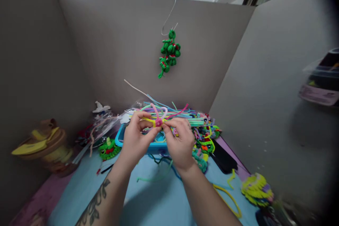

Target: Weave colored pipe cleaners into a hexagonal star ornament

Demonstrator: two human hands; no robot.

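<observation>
Both hands meet above a blue tray (156,148) and pinch a small piece of bent pipe cleaners (158,122). The piece has a pink centre, yellow ends at the sides, and pink and pale lilac loops standing up. My left hand (137,132) closes on its left side, thumb below the pink centre. My right hand (180,139) grips the right side between thumb and forefinger. Behind the fingers, many loose pipe cleaners (196,122) in pastel colours lie across the tray. The hands hide part of the piece.
A green fuzzy figure (109,149) lies left of the tray. To the right are a black phone-like slab (225,157), a yellow fuzzy bundle (256,189) and a yellow pipe cleaner (230,197). Green figures (169,51) hang from a wire. A brown pot-like container (57,144) stands left; grey panels (119,42) enclose the table.
</observation>
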